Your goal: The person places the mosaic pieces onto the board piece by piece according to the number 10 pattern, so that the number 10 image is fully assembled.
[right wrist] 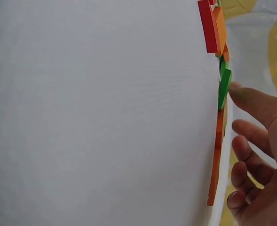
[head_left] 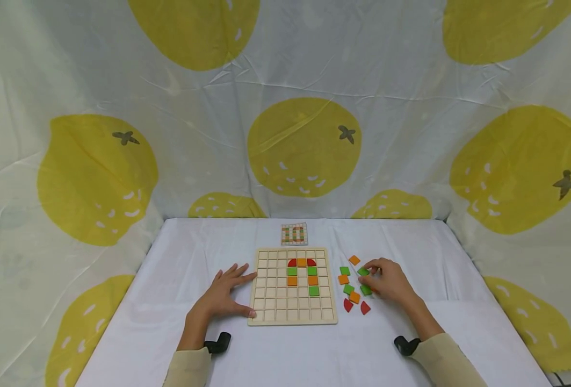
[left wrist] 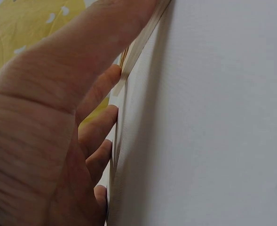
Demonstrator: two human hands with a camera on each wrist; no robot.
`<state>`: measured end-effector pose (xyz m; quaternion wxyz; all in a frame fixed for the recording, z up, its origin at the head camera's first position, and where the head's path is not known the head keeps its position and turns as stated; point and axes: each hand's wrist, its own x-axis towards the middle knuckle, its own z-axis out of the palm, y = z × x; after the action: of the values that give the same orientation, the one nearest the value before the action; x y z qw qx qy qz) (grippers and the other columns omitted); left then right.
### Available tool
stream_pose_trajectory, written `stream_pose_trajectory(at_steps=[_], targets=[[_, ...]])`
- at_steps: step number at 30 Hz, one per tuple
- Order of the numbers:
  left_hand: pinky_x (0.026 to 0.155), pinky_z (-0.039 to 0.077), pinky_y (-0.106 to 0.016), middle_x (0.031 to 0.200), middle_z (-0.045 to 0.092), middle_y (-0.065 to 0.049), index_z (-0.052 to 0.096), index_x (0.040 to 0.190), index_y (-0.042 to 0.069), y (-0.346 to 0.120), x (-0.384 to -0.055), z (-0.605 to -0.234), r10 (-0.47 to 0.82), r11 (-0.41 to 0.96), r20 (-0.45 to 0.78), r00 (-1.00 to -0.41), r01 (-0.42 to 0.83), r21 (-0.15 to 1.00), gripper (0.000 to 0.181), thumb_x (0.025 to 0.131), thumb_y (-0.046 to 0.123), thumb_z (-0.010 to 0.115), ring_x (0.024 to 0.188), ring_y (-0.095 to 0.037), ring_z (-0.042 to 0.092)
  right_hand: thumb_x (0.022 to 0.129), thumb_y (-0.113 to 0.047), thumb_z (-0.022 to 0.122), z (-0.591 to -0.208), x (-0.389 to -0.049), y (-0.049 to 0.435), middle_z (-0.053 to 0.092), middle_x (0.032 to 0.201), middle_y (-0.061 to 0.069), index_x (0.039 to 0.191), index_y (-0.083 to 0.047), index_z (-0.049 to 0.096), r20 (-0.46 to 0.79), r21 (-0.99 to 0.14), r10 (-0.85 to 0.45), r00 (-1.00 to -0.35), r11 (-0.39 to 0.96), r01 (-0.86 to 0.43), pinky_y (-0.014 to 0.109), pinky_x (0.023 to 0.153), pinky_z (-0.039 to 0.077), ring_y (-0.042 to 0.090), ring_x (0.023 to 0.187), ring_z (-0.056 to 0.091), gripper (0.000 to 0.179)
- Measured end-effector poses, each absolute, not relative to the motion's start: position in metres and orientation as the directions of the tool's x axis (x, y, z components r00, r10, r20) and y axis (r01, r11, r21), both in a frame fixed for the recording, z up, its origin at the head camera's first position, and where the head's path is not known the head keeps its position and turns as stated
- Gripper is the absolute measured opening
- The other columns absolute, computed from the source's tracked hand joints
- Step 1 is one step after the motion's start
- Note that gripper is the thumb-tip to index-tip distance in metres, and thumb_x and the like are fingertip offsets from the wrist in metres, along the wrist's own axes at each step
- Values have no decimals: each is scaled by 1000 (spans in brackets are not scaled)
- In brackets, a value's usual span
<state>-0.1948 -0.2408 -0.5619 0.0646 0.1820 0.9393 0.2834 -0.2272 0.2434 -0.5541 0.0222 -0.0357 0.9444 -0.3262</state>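
Note:
My left hand is spread at the left side of a square wooden grid board, with thumb and fingertips at its edge. Red quarter-round tiles, orange tiles and green tiles form an arch in the board's right half. On the right, my right hand hovers over loose tiles, thumb and forefinger parted around a green tile. From the right wrist, the thumb comes right up to a tilted green tile; the other fingers are loosely bent.
A small pattern card lies beyond the board. Loose orange tiles, green tiles and red quarter-rounds are scattered right of the board. White cloth covers the table; a lemon-print curtain surrounds it.

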Motion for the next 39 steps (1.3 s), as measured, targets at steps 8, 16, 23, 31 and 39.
stream_pose_trajectory(at_steps=[8, 16, 23, 31, 39], targets=[[126, 6, -66, 167, 36, -5, 54, 151, 31, -240, -194, -559, 381, 765, -19, -924, 304, 567, 105, 59, 67, 91, 159, -38, 20, 87, -37, 83, -558, -228, 247, 61, 94, 2, 114, -13, 75, -41, -616, -66, -997, 787, -27, 29, 71, 44, 20, 90, 52, 37], [126, 6, -66, 167, 36, -5, 55, 150, 31, -240, -194, -558, 377, 763, -14, -926, 302, 571, 105, 59, 66, 92, 159, -38, 20, 89, -27, 81, -559, -229, 249, 60, 91, 4, 112, -9, 74, -26, -616, -73, -997, 787, -41, 30, 70, 42, 21, 86, 51, 31], [126, 6, -65, 167, 36, -4, 55, 151, 30, -239, -193, -559, 376, 767, -19, -927, 300, 567, 105, 59, 66, 92, 159, -37, 19, 87, -33, 83, -560, -231, 248, 60, 92, 3, 114, -9, 75, -31, -611, -58, -998, 791, -27, 31, 72, 44, 21, 89, 52, 37], [126, 7, -67, 167, 37, -5, 56, 150, 31, -238, -192, -558, 375, 763, -10, -927, 303, 571, 104, 59, 64, 93, 159, -38, 20, 88, -27, 82, -560, -233, 246, 63, 93, 3, 113, -7, 76, 0, -610, -104, -995, 788, -83, 30, 73, 45, 20, 87, 53, 32], [126, 7, -66, 167, 37, -5, 56, 150, 31, -240, -192, -558, 377, 763, -8, -926, 305, 570, 104, 59, 66, 92, 159, -38, 20, 88, -21, 82, -557, -233, 239, 63, 88, 0, 110, -8, 78, 88, -611, -148, -985, 773, -170, 27, 72, 46, 18, 85, 53, 26]])
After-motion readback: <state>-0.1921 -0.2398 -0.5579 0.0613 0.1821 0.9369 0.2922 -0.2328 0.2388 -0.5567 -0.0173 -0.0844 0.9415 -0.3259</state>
